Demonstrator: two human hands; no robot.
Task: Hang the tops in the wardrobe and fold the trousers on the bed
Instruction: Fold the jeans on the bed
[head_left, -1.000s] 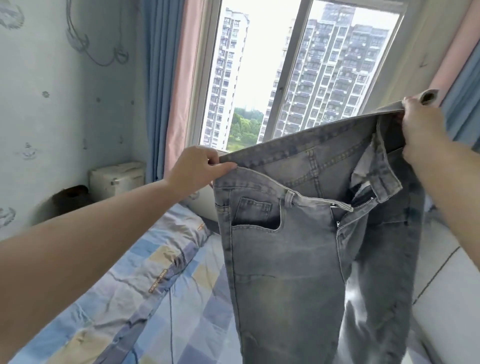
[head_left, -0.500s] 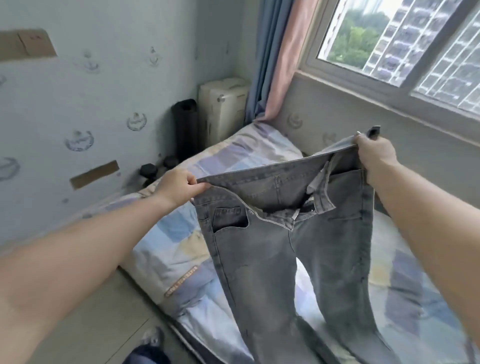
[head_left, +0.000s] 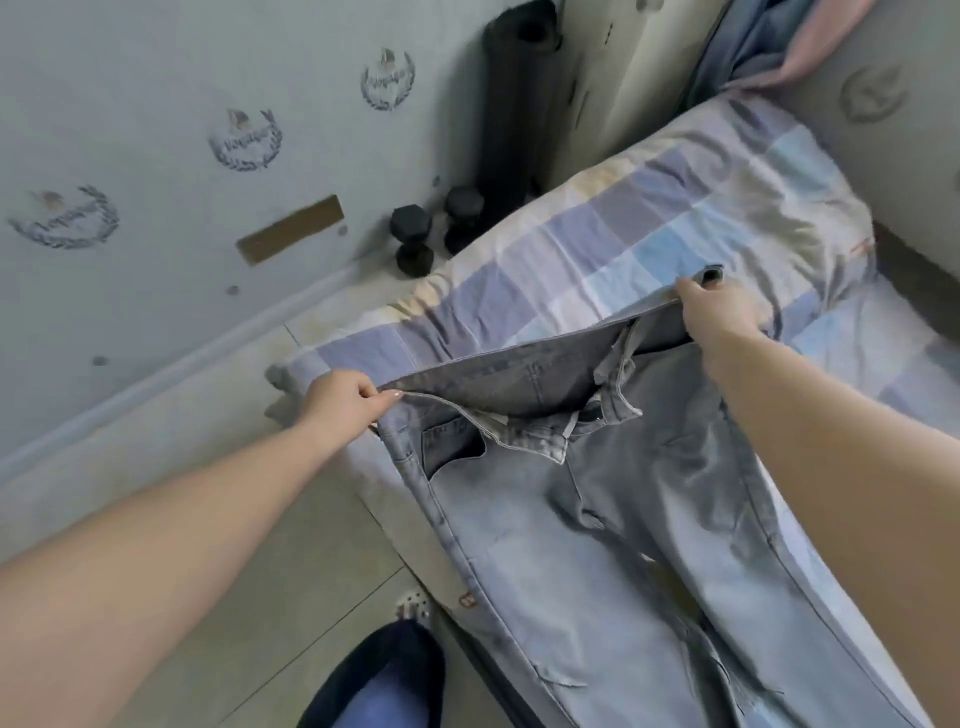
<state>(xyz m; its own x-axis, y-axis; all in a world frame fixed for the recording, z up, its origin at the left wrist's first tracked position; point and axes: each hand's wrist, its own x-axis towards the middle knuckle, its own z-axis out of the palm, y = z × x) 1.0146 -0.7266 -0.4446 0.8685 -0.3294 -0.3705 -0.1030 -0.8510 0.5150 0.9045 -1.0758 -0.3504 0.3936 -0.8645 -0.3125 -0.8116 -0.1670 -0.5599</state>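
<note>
Pale grey-blue jeans (head_left: 613, 525) lie front side up along the bed (head_left: 649, 208), legs running toward me, fly undone and waistband gaping. My left hand (head_left: 340, 402) pinches the waistband at its left corner, over the bed's left edge. My right hand (head_left: 719, 317) grips the right end of the waistband, slightly lifted above the checked sheet. No tops or wardrobe are in view.
Black dumbbells (head_left: 415, 241) and a rolled black mat (head_left: 511, 104) stand on the floor by the patterned wall (head_left: 156, 156). A white unit (head_left: 623, 67) and curtains (head_left: 753, 47) sit past the pillow end. My leg and slipper (head_left: 384, 675) are beside the bed.
The jeans, held up in front of the window a second ago, have come down onto the bed. My view has dropped from the window to the bed.
</note>
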